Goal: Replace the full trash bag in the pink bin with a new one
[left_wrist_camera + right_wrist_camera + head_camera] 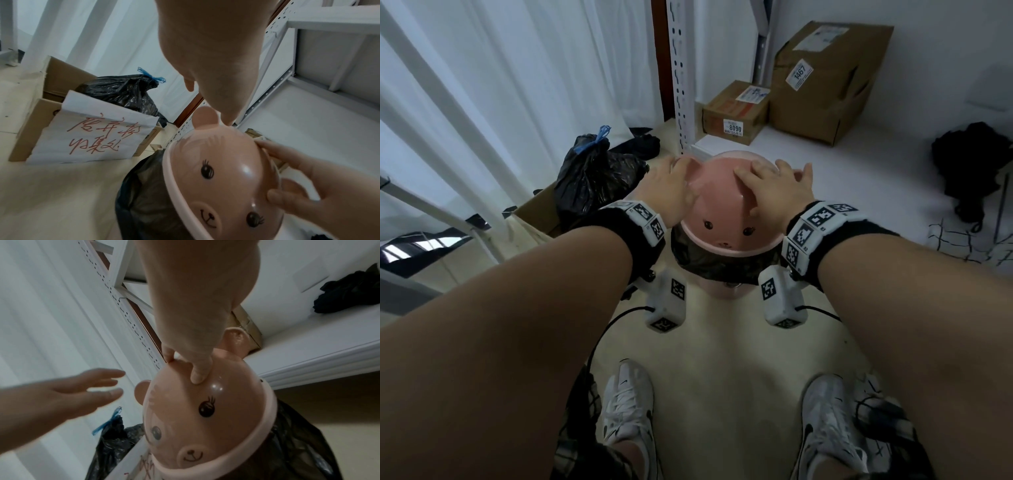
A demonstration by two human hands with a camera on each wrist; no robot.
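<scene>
The pink bin [722,291] stands on the floor in front of my feet, with its bear-face lid [726,212] [226,178] [195,426] on top. A dark trash bag [709,263] [144,203] [298,443] lines it and hangs out over the rim under the lid. My right hand [774,188] [195,321] lies on the dome with spread fingers [287,162], pressing it. My left hand [674,185] [72,391] is flat beside the lid's left ear, fingers straight, holding nothing. A full black bag [592,178] [119,92], tied with a blue drawstring, sits in a cardboard box at the left.
The cardboard box [35,129] carries a paper sign [92,134] with red writing. A white rack upright [681,78] rises behind the bin. Two parcels [736,113] [828,82] sit on a low white ledge. Black cloth [969,161] lies at the right. White curtains hang at the left.
</scene>
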